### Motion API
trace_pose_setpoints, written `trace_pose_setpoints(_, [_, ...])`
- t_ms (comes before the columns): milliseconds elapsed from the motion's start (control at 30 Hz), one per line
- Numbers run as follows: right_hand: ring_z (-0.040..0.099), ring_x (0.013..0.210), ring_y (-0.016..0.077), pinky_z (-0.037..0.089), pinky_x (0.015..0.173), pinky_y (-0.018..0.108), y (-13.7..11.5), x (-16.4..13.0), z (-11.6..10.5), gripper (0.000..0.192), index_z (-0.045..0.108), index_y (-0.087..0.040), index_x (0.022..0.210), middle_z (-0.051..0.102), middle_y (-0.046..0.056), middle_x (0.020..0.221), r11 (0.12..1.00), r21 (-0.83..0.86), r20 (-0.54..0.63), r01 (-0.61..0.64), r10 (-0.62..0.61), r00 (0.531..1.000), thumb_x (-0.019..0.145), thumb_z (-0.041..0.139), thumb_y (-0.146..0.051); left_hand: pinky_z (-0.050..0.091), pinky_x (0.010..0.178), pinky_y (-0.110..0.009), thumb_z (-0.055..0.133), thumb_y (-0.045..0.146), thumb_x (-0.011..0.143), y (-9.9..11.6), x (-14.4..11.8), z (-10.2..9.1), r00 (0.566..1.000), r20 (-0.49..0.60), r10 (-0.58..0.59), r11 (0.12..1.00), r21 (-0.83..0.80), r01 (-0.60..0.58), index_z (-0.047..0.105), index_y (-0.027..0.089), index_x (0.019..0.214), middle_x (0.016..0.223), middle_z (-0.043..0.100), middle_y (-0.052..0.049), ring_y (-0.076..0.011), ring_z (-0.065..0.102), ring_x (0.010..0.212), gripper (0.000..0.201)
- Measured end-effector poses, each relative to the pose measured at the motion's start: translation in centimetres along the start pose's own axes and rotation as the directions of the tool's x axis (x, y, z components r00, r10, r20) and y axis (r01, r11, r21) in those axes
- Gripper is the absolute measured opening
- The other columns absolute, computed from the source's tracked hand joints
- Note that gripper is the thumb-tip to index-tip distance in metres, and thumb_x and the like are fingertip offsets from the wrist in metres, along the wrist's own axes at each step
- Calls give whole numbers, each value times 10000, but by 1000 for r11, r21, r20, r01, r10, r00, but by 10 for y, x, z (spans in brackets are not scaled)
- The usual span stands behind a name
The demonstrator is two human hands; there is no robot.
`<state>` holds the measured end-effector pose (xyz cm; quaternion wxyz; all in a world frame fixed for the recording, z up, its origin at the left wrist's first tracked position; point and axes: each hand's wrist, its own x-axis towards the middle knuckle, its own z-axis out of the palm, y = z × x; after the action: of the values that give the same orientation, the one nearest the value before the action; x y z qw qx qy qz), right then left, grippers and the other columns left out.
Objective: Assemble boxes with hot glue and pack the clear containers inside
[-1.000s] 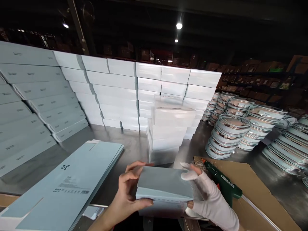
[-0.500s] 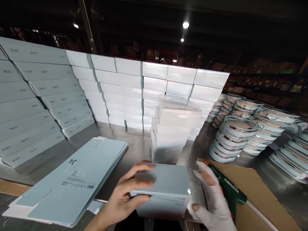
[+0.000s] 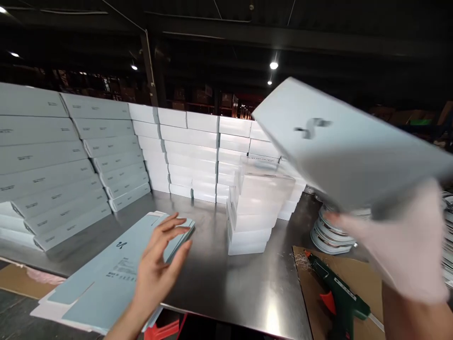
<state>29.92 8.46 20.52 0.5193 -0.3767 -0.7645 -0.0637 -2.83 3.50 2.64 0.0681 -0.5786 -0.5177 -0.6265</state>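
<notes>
My right hand (image 3: 406, 236), in a white glove with bare fingertips, grips a pale blue-grey box (image 3: 339, 141) with a dark logo. It holds the box tilted and raised at the right, blurred by motion. My bare left hand (image 3: 161, 259) hangs with fingers apart over a pile of flat light-blue carton blanks (image 3: 106, 269), and nothing is in it. Between the hands, farther back, stands a short stack of white boxes (image 3: 253, 203) on the steel table (image 3: 219, 278). A green glue gun (image 3: 339, 288) lies below my right hand on cardboard (image 3: 371, 274).
A wall of white boxes (image 3: 191, 151) lines the far side of the table, and more boxes (image 3: 46, 189) are piled at the left. Stacked round lids (image 3: 329, 233) stand at the right, partly hidden by the raised box. A red stool (image 3: 163, 330) shows under the table edge.
The box has gone from between both hands up to the right in my right hand. My left hand has let go of it and moved left over the carton blanks. The view has tilted up.
</notes>
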Motion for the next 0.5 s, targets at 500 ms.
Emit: trace_pose_setpoints(500, [636, 1286, 289, 499, 1113, 493, -14, 0, 32, 576, 451, -272, 1508, 629, 95, 1436, 960, 79, 97, 270, -277, 956, 976, 640, -385, 539, 1000, -549, 664, 561, 942, -145, 11, -85, 667, -79, -741, 300, 849, 435, 695, 166, 1136, 1266, 708, -91, -327, 667, 1184, 441])
